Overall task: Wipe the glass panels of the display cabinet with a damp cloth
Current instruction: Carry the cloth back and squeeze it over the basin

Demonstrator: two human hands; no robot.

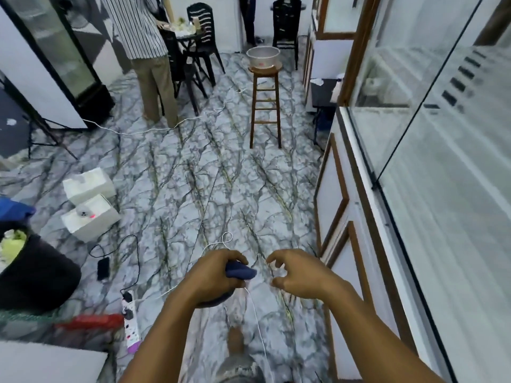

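Marble-veined floor stretches beside the glass cabinet; left hand grips a blue cloth, right hand loosely curled.

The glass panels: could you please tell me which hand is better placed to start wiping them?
Probably the left hand: it grips the blue cloth. The right hand is nearer the glass panels, which stand on its side, but holds nothing, so it would first need the cloth passed over.

The blue cloth sits bunched in my left grip; the glass panels stand upright on my right.
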